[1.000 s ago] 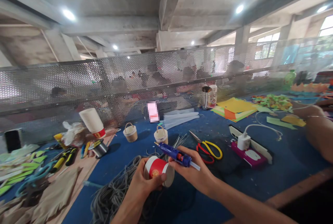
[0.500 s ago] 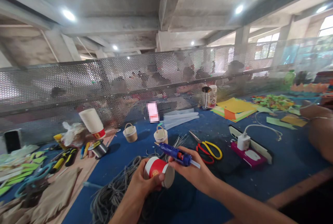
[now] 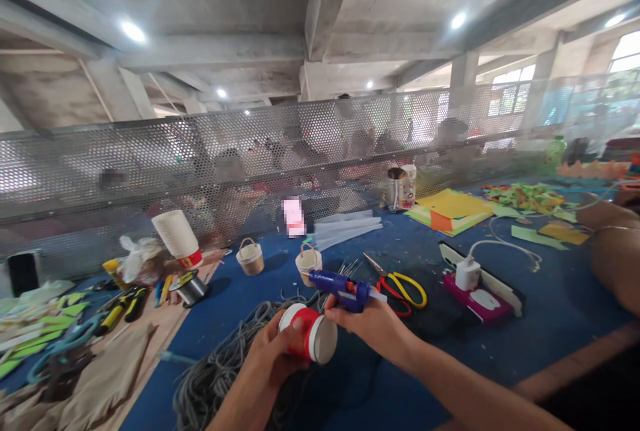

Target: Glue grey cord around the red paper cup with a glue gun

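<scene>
My left hand (image 3: 273,357) is closed around a red and white paper cup (image 3: 310,332), held on its side with the base toward me. My right hand (image 3: 373,324) grips a blue glue gun (image 3: 343,285) just above and right of the cup, its nozzle pointing left. Grey cord (image 3: 220,371) lies in a loose heap on the blue table cover (image 3: 550,324) under my hands. Two small rope baskets (image 3: 250,255) (image 3: 309,260) stand just beyond.
Yellow-handled scissors (image 3: 400,284), a white charger on a power strip (image 3: 475,277), a stack of paper cups (image 3: 177,236), pliers (image 3: 123,304) and coloured paper sheets (image 3: 453,207) lie around. A perforated metal screen (image 3: 150,164) runs along the back. Another person's arm (image 3: 613,247) rests at right.
My right hand lifted the glue gun up and away from the cup's rim, turning it more level. My left hand tilted the cup so its base faces me more.
</scene>
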Demonstrator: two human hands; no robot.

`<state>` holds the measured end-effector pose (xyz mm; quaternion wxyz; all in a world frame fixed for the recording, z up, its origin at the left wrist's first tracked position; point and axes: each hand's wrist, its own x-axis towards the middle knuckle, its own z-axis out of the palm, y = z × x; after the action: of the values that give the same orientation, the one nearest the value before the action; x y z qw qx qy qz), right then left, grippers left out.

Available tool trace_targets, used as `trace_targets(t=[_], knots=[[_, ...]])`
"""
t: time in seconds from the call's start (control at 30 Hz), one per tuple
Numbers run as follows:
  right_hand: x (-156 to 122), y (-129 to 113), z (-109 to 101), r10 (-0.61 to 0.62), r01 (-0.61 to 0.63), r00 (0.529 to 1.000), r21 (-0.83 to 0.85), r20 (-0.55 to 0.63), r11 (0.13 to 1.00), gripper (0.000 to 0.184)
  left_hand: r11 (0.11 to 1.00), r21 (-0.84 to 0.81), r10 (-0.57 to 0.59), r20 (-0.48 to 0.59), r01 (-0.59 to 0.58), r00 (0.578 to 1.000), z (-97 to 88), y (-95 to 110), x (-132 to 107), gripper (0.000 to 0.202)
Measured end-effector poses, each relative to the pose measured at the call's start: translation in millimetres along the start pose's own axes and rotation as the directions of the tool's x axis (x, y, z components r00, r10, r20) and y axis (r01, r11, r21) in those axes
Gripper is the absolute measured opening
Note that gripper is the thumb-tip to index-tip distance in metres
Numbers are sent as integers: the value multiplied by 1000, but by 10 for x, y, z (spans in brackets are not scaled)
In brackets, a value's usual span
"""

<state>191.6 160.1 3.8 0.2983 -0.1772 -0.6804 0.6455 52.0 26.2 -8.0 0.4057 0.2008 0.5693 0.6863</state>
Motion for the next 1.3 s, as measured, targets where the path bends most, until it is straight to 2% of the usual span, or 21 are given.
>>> trace_targets(t=[0.23, 0.33, 0.57, 0.73, 0.87, 1.03, 1.17, 1.23, 1.3], knots=[[-37, -9, 75, -42, 53, 997, 154, -70, 987, 18, 998, -55, -12, 19, 13, 1000, 16, 39, -49, 45], [-22, 36, 84, -38, 55, 993, 156, -108, 986, 18, 997, -73, 4, 19, -3, 1000, 41, 72, -87, 44], [-39, 149, 94, -143, 170, 978, 178, -153, 969, 25, 991, -130, 20, 15, -17, 1000, 72, 94, -109, 38], [-149, 73, 8, -309, 308, 949, -22, -67, 951, 21, 986, -166, -3, 77, 15, 997, 15, 35, -24, 45], [-200, 37, -51, -408, 399, 910, -111, -72, 910, 17, 984, -177, -10, 101, 28, 995, -18, -13, 15, 45], [-148, 35, -5, -299, 294, 954, -100, -38, 951, 14, 983, -180, -12, 102, 30, 995, 61, 71, -87, 35], [-63, 53, 47, -285, 288, 948, 3, -140, 958, 19, 986, -168, 12, -19, -15, 1000, 118, 141, -155, 38], [-32, 49, 48, -290, 299, 939, 23, -183, 954, 18, 986, -165, 28, -27, -32, 999, 124, 153, -167, 39], [-16, 28, 40, -246, 258, 950, 36, -194, 965, 16, 987, -152, 52, -20, -54, 998, 126, 155, -172, 39]])
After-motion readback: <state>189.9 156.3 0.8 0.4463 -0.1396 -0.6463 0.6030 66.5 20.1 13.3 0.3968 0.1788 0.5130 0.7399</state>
